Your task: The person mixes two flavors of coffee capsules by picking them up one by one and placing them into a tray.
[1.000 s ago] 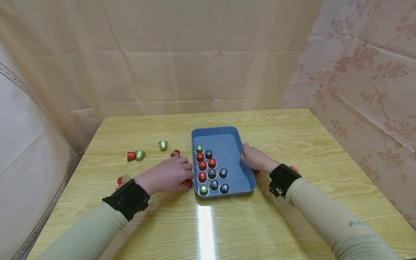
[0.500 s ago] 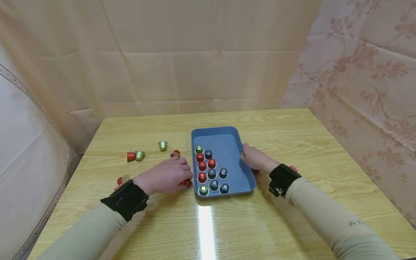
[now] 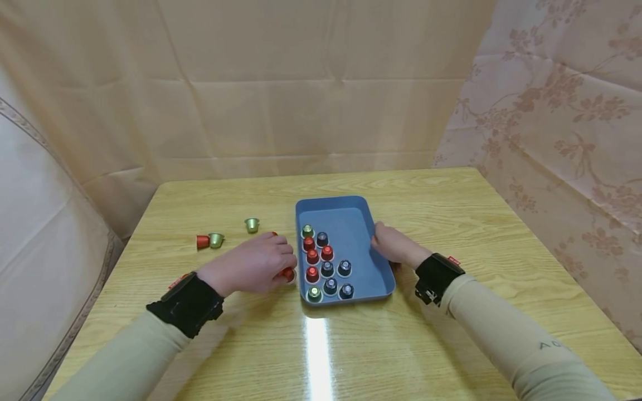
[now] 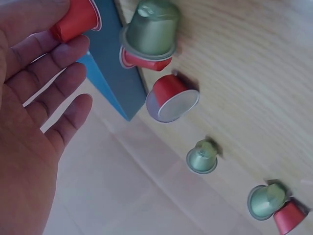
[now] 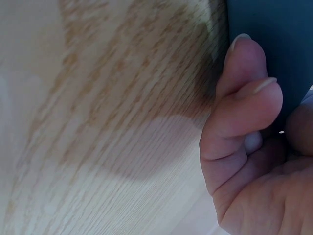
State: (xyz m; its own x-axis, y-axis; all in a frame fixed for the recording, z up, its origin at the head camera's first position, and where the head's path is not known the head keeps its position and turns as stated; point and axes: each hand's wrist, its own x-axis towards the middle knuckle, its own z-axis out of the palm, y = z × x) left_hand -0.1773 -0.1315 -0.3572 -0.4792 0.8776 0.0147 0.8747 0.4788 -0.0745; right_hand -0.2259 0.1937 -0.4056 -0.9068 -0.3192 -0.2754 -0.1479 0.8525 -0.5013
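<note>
My left hand point(image 3: 258, 264) pinches a red coffee capsule point(image 4: 76, 19) between thumb and fingertips, just outside the tray's left wall; its other fingers are spread. A blue tray point(image 3: 346, 214) holds red, dark blue and green capsules standing in rows along its left and near part. At its right side, my right hand point(image 3: 396, 245) grips the wall, with curled fingers point(image 5: 244, 117) against the outside. By the left hand, a green capsule point(image 4: 151, 29) overlaps a red one in the left wrist view, and another red capsule point(image 4: 171, 100) lies tipped near the tray.
Farther left on the wooden table point(image 3: 426, 195) lie a red capsule point(image 3: 203, 241) and a green capsule point(image 3: 216, 240) side by side. Another green capsule point(image 3: 252, 225) lies behind the left hand. A beige curtain point(image 3: 301, 111) hangs beyond the table's far edge.
My left hand has shifted slightly left and away from me with the red capsule, and its wrist now covers capsules seen earlier at the left. The right hand and tray stay put.
</note>
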